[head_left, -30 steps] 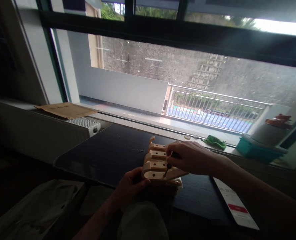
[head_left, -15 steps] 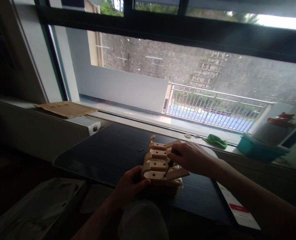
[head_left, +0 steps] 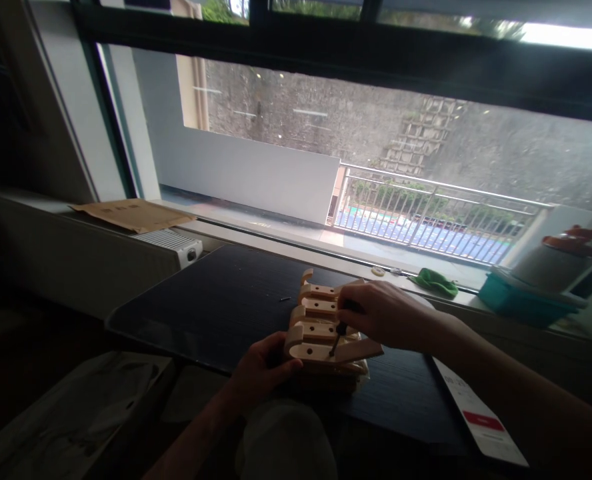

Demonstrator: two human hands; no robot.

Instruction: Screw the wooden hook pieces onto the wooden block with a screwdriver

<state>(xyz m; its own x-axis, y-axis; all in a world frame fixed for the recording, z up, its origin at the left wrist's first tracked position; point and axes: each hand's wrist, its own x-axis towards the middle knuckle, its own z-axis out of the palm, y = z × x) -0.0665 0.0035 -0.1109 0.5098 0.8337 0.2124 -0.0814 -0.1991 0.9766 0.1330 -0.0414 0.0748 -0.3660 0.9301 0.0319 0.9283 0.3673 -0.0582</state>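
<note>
A pale wooden rack point(head_left: 312, 333) with several curved hooks and dark holes lies on a plastic-wrapped bundle at the front of the dark table point(head_left: 211, 300). My left hand point(head_left: 266, 363) grips the near left end of the rack, thumb on the closest hook. Above its right side, my right hand point(head_left: 376, 310) is closed round the handle of a screwdriver point(head_left: 337, 339). The screwdriver's tip meets a hole in the nearest hook piece; whether a screw sits there is hidden. A small dark screw-like piece point(head_left: 285, 299) lies on the table left of the rack.
A phone point(head_left: 481, 417) with a lit screen lies at the table's right edge. Along the windowsill are a tape roll point(head_left: 377, 271), a green cloth point(head_left: 433, 283) and a teal box point(head_left: 521, 297). A brown envelope point(head_left: 133, 213) rests by the white radiator point(head_left: 173, 245) on the left.
The view has shifted very slightly. Both hands keep their places on the rack and the screwdriver, whose tip stays at the same hole.
</note>
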